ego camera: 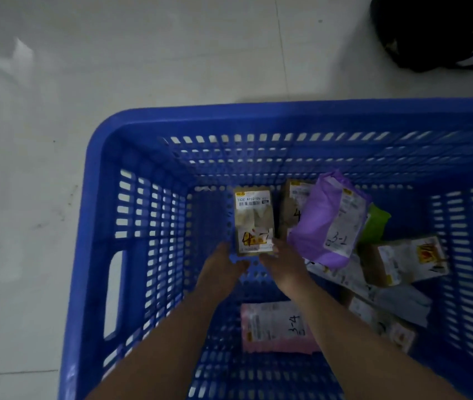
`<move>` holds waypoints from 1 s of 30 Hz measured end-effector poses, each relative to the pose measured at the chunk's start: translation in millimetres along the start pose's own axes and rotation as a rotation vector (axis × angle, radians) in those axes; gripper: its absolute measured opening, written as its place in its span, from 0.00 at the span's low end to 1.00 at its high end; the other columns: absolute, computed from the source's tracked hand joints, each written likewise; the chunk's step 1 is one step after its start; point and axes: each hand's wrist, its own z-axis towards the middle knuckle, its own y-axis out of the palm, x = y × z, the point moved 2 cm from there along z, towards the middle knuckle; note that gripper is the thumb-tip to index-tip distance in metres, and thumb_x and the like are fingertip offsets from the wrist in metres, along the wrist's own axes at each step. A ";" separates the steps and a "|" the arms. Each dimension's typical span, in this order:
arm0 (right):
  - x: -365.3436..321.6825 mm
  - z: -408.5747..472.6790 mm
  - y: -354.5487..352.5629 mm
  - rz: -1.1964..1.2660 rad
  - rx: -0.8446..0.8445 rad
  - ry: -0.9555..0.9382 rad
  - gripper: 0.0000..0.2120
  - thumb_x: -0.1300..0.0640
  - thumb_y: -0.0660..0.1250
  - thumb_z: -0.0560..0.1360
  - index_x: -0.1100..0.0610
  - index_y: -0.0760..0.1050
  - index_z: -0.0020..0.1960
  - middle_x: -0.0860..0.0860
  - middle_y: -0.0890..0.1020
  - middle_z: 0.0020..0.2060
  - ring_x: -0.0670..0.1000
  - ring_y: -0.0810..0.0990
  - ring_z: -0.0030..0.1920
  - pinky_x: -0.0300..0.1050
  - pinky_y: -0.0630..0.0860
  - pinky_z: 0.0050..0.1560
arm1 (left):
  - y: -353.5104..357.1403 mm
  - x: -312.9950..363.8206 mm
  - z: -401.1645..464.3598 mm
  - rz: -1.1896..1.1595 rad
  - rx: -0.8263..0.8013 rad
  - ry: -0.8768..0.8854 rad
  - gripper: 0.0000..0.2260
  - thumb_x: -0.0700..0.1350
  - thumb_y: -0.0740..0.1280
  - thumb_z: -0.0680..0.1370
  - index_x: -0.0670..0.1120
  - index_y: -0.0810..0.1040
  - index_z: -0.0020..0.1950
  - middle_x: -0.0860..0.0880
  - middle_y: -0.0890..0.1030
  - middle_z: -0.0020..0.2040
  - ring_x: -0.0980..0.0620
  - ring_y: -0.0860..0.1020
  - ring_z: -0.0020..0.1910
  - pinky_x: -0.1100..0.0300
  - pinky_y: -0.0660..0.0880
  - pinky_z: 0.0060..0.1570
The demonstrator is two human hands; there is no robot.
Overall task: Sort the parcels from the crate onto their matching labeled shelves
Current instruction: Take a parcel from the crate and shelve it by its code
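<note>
A big blue slatted crate point(258, 115) stands on a pale tiled floor, and I look down into it. A small brown cardboard parcel point(254, 220) with a white label and an orange "4" mark lies on the crate's bottom. Both my arms reach down to its near end. My left hand point(223, 264) is at its near left corner and my right hand point(283, 262) at its near right corner, fingertips touching the box. Beside it lie a purple bag marked 3-1 point(327, 217) and a pink bag marked 3-4 point(275, 327).
More parcels fill the crate's right side: a brown box point(294, 203) behind the purple bag, a green bag point(376, 223), a taped cardboard box point(402, 261), a grey bag point(402, 301) and another box point(382, 321). A black bag point(437, 33) sits on the floor, far right.
</note>
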 end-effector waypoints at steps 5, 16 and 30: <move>15.6 21.5 13.7 -0.194 0.160 -0.143 0.17 0.61 0.59 0.79 0.55 0.68 0.67 0.55 0.79 0.57 0.54 0.79 0.51 0.44 0.75 0.46 | 5.7 -5.2 38.0 -0.156 0.094 -0.020 0.25 0.46 0.68 0.77 0.46 0.64 0.71 0.48 0.75 0.54 0.52 0.75 0.46 0.57 0.72 0.43; -6.2 9.7 21.1 0.284 0.005 -0.184 0.17 0.61 0.62 0.78 0.38 0.67 0.54 0.41 0.77 0.48 0.48 0.77 0.52 0.48 0.76 0.57 | -2.0 4.9 22.1 -0.397 0.153 -0.024 0.20 0.40 0.69 0.76 0.44 0.68 0.66 0.47 0.77 0.56 0.47 0.77 0.51 0.52 0.76 0.52; -136.1 -240.1 -82.5 0.415 0.108 -0.034 0.11 0.65 0.62 0.77 0.51 0.72 0.53 0.47 0.79 0.48 0.42 0.76 0.45 0.37 0.74 0.42 | -99.6 128.8 -245.0 -0.629 0.070 0.039 0.18 0.36 0.70 0.74 0.41 0.65 0.58 0.49 0.75 0.48 0.55 0.76 0.43 0.64 0.74 0.36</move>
